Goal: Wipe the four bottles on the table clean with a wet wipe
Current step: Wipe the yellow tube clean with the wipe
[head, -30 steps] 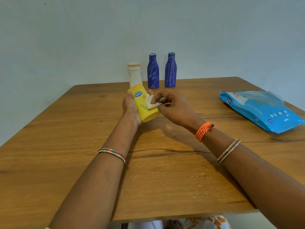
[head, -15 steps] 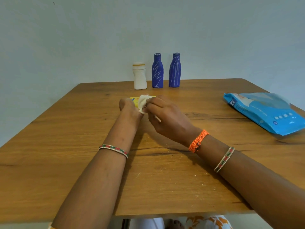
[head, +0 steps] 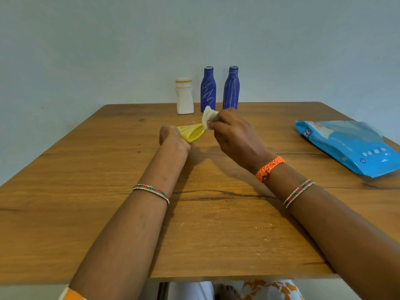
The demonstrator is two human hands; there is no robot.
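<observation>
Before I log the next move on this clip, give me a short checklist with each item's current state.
1. Yellow bottle held firmly in the left hand: ok.
2. Wet wipe gripped in the right hand: ok.
3. Wipe in contact with the yellow bottle: ok, it meets the bottle's end.
4. White bottle and two blue bottles upright at the table's far edge: ok.
5. Yellow bottle wiped all over: cannot tell, much of it is hidden by the hand.
6. Blue wipes pack within reach on the right: ok.
</observation>
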